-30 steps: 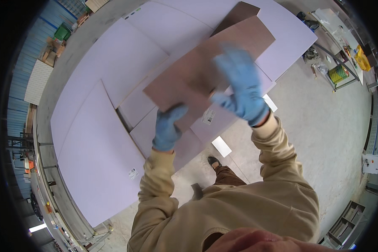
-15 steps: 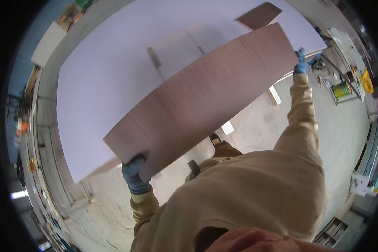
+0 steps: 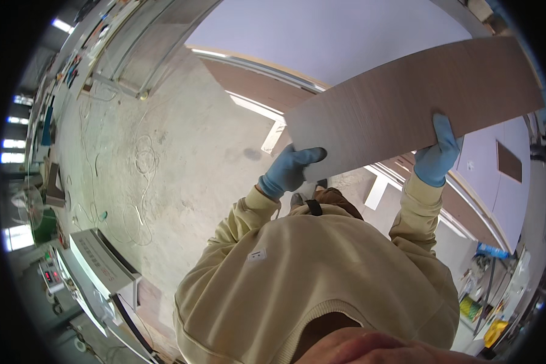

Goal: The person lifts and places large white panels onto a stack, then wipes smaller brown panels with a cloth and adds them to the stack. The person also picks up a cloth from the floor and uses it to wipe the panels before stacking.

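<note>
A long brown wood-grain board is held up in front of me, stretching off to the far right. My left hand, in a blue glove, grips its near left corner with the thumb on top. Farther along the near edge, my right hand, also gloved in blue, is closed on the board with the thumb over its face. The fingers of both hands are partly hidden beneath it. Behind and below the board lies a large pale lilac-white tabletop.
A small brown panel lies on the tabletop at right. Brown boards are stacked under the table. Loose cables lie on the concrete floor to the left. A machine with a grey cover stands at lower left, a metal frame at upper left.
My view has turned leftward, bringing the cables and machine into sight. My right hand has shifted from the board's far end to its near long edge; the left still grips the near corner.
</note>
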